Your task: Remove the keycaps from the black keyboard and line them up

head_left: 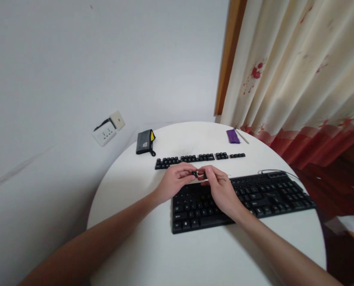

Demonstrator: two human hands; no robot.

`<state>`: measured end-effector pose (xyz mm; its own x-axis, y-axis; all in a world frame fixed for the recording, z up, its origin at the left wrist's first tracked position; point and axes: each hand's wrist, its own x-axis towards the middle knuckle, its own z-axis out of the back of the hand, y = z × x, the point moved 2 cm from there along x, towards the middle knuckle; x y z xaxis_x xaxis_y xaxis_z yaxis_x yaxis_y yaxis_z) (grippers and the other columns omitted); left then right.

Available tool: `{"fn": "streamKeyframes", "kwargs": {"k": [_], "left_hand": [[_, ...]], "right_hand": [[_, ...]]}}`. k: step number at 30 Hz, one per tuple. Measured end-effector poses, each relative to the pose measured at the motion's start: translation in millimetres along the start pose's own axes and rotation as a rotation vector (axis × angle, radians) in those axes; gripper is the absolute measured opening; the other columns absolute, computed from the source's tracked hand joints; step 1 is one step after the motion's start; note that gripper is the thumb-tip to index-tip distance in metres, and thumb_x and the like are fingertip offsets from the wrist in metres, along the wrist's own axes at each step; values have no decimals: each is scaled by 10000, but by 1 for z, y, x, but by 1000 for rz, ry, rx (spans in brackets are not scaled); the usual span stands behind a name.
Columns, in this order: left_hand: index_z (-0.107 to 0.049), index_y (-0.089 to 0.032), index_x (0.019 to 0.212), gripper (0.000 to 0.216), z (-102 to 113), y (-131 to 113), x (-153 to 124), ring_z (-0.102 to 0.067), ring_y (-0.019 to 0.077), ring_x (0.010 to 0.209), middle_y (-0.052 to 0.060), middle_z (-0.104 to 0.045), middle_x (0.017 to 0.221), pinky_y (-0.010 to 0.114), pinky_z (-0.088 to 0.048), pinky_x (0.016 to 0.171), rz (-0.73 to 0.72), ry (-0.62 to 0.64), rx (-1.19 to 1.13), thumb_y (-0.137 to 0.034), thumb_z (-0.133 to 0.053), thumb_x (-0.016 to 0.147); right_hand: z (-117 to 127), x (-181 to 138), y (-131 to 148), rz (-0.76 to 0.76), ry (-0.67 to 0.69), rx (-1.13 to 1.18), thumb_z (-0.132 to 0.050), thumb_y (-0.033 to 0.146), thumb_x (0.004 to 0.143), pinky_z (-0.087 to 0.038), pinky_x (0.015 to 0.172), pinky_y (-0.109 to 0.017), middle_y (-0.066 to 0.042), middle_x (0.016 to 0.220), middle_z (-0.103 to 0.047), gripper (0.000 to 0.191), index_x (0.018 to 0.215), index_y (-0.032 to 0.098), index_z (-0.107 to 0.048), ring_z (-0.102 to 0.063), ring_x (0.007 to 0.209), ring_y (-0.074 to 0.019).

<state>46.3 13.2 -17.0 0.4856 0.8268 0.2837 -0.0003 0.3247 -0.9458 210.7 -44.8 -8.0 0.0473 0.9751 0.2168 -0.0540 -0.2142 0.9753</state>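
My left hand (174, 183) and my right hand (221, 190) meet above the top edge of a black keyboard (254, 198) on a round white table (153, 254). Both hands are closed in a pinch. Between the fingertips sits a small black keycap (195, 173) with a thin wire key puller (201, 174). The left fingers pinch the keycap and the right fingers grip the puller. Beyond the hands lies a row of removed black keycaps (195, 159) in several groups.
A grey and yellow pouch (145, 142) lies at the table's far left. A purple cloth (233, 136) and a thin stick (242, 136) lie at the far right. A wall socket (105, 133) is on the white wall, a curtain (299, 79) on the right.
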Motion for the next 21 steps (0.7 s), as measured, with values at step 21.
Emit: {"fn": "streamKeyframes", "kwargs": {"k": [21], "left_hand": [[-741, -222, 1001, 145, -2, -9, -19, -648, 189, 913, 70, -689, 967, 341, -551, 828, -439, -52, 612, -244, -693, 866]], "right_hand": [[-3, -1, -10, -55, -144, -8, -580, 468, 897, -579, 749, -356, -89, 762, -728, 370, 801, 139, -719, -691, 720, -215]]}}
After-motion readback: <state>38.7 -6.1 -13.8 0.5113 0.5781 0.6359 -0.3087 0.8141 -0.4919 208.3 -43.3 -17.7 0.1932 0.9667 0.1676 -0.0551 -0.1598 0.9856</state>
